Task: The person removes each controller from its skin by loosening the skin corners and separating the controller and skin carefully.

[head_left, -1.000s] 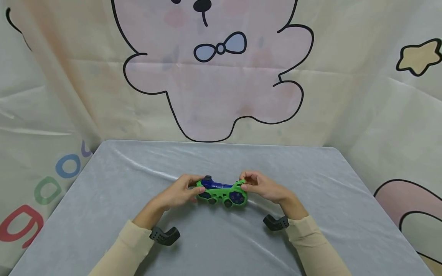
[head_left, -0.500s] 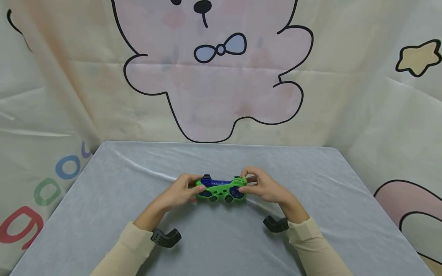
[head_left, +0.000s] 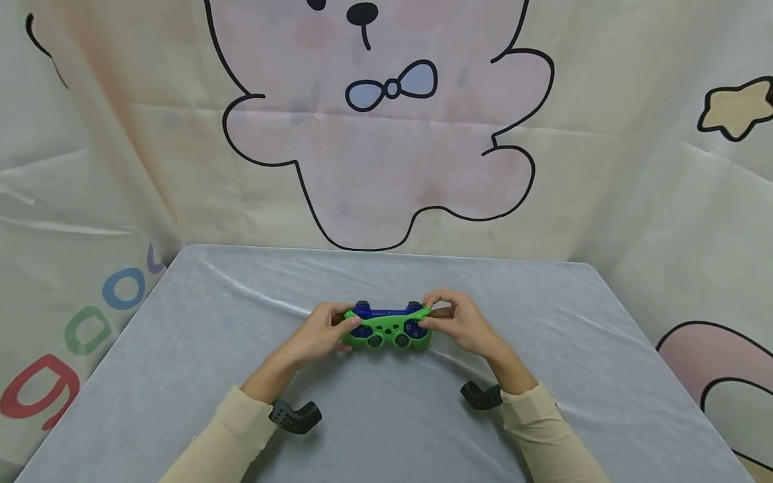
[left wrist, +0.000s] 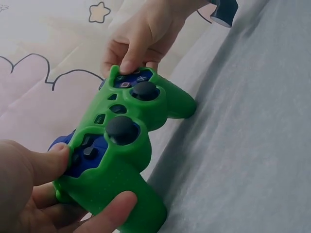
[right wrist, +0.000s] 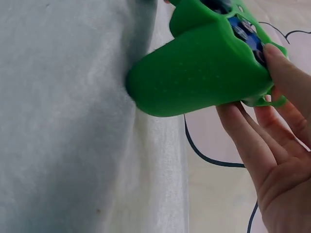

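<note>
A blue game controller (head_left: 389, 312) sits inside a green cover (left wrist: 109, 184), held between two hands

The cover acts as the container here, and the controller lies in it, though not fully enclosed. In the head view the controller's top edge, with its dark shoulder buttons (head_left: 362, 304), is bare above the cover's rim, and a green edge juts out beside the right hand (head_left: 461, 322). The right wrist view shows a green loop standing off the body among the fingers.

The cover is plain, bright green and smooth, moulded over both handles. Through its openings show two black thumbsticks (left wrist: 121, 130), a dark direction pad (left wrist: 90, 152) on a deep blue panel, and face buttons marked with a square and a cross.

The controller is at the middle of the grey table (head_left: 386, 409), face towards the person, its handles pointing down towards the cloth; whether they touch it cannot be told.

The left hand (head_left: 320, 329) is clamped on one end, thumb on the face beside the direction pad, other fingers behind and below. The right hand clamps the opposite end, thumb on the face by the buttons, a finger on the upper edge.

Cream sleeves (head_left: 226, 433) and black wrist devices (head_left: 296, 417) follow. Behind hangs a backdrop (head_left: 181, 215) with a cartoon figure, a bow tie (head_left: 417, 79) and a star (head_left: 737, 111).
</note>
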`<state>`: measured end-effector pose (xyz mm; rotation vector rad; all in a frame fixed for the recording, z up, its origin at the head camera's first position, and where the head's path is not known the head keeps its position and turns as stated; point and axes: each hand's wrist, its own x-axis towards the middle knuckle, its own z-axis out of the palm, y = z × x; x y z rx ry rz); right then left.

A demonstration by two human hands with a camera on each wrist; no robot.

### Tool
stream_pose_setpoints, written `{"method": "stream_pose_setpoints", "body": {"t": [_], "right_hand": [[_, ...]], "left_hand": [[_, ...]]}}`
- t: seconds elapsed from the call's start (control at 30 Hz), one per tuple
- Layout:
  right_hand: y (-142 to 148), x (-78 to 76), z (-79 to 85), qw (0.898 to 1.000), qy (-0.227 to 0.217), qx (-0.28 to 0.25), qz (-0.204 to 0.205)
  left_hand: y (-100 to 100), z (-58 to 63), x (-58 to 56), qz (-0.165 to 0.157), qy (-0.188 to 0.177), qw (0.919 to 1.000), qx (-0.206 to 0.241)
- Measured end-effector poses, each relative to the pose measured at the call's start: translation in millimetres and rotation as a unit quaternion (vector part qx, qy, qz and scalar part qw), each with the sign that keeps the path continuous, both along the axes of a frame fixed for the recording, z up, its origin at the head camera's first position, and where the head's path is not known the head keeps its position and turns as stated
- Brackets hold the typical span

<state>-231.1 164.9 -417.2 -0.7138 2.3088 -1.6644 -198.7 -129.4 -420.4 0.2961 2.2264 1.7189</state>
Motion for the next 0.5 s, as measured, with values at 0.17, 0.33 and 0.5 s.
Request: {"method": "stream_pose_setpoints", "body": {"t": [0.17, 0.33, 0.5], "right_hand": [[-0.6, -2.3, -2.3, 1.0, 0.012, 0.002, 0.006], [-0.4, -3.7, -5.7, 0.999, 0.042, 0.002, 0.015], [0.0, -3.2, -5.8, 0.998, 0.066, 0.001, 0.013]], "left_hand": [[2.0, -2.9, 0.0, 0.024, -0.014, 0.9994, 0.019], [4.1, -3.9, 1.3, 0.036, -0.026, 0.9985, 0.033], [5.4, -1.4, 2.5, 0.047, -0.035, 0.9973, 0.043]]}}
